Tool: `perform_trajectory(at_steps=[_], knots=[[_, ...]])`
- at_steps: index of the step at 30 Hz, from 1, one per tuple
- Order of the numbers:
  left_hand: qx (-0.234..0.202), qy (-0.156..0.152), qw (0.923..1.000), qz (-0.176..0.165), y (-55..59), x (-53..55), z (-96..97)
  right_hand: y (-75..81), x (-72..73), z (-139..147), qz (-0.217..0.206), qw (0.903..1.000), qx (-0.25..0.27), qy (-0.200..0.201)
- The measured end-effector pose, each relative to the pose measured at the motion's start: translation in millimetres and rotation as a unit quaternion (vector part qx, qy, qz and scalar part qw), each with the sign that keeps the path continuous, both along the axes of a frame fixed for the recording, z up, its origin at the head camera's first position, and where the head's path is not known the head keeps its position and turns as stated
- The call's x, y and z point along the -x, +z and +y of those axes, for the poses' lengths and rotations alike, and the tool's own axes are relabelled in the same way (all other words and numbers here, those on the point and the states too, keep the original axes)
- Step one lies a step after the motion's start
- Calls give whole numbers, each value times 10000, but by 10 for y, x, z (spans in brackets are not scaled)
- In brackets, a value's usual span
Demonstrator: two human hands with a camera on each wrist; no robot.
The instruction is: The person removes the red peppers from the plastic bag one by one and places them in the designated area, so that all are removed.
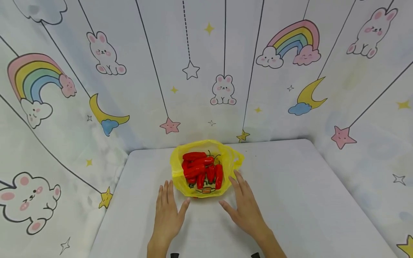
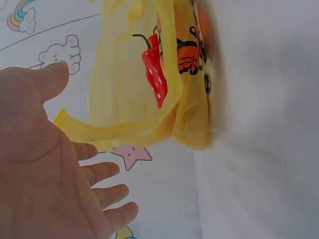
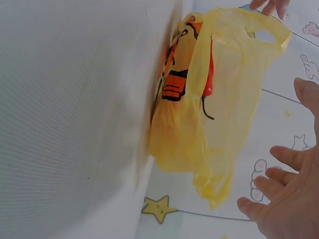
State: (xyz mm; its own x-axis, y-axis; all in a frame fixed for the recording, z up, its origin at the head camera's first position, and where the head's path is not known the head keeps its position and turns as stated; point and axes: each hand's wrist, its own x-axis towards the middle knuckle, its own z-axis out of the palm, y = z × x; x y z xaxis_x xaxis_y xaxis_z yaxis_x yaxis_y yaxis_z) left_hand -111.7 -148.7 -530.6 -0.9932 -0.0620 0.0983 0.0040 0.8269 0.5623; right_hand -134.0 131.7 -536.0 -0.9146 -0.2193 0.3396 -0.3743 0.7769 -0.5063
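A yellow plastic bag (image 1: 179, 179) lies on the table with its mouth spread toward me, holding several red chili peppers (image 1: 196, 170) with dark green stems. Near the bag's lower left side is my left hand (image 1: 167, 215), fingers extended and thumb apart. My right hand (image 1: 246, 209) is at the lower right side, its fingers also spread. Neither hand holds anything. In the left wrist view one red pepper (image 2: 155, 74) shows inside the bag, whose handle loop (image 2: 114, 134) reaches near the left fingers. An orange and black print (image 3: 175, 84) marks the bag's side.
The white table (image 1: 290, 200) extends on both sides of the bag. Behind and beside it stand pale walls (image 1: 145, 89) printed with rabbits, rainbows, moons and stars. Two small dark objects (image 1: 174, 255) show at the bottom edge of the head view.
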Motion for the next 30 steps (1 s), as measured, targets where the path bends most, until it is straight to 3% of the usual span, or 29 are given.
perform_trajectory(at_steps=[9,20,30], knots=[[84,56,9998,-152,26,95,-4,17,51,-91,195,9998,35,72],[-60,111,9999,59,18,174,-12,39,79,-201,95,9998,16,147],[-469,145,9982,357,-88,225,10,-6,130,-235,426,9982,72,405]])
